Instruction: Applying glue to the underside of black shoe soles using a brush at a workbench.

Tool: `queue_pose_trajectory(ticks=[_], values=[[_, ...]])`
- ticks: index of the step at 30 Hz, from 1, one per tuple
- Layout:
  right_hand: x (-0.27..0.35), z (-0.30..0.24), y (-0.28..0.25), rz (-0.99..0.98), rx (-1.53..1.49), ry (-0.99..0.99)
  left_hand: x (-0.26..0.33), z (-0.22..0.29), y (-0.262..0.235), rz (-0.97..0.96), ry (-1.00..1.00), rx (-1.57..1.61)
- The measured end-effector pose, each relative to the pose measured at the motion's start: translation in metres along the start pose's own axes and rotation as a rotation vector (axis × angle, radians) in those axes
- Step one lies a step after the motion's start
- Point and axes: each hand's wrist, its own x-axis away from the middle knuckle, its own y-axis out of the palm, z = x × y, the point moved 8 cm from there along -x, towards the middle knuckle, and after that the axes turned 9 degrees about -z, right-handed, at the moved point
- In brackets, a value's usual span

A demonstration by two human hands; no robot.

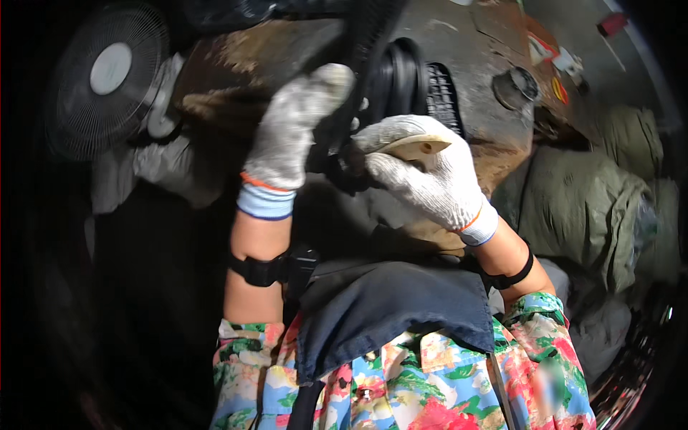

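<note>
Both my hands wear white knit gloves. My left hand [294, 129] reaches up and grips a black rubbery strip [373, 36] that hangs down from above. My right hand [423, 179] is closed around a pale wooden handle [418, 147], its end poking out over my fingers. The handle's working end is hidden against the black strip between my hands. Behind them sits a black ribbed round part [412, 82]. A dark blue cloth [387, 308] lies over my lap.
A standing fan [107, 72] is at the upper left. A rusty metal worktop [480, 50] with a round black lid [516, 86] lies ahead. Olive-green sacks [588, 208] are piled at the right. White rags [165, 165] lie at the left.
</note>
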Motion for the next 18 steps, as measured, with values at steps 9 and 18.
queue_pose_trajectory(ticks=[9, 18], values=[[0.014, 0.060, -0.105, 0.271, 0.243, -0.002, 0.027, -0.040, 0.057, -0.160, 0.180, -0.415], [-0.052, 0.042, -0.039, 0.228, 0.173, -0.109, 0.205, -0.065, -0.013, 0.311, -0.203, 0.503]])
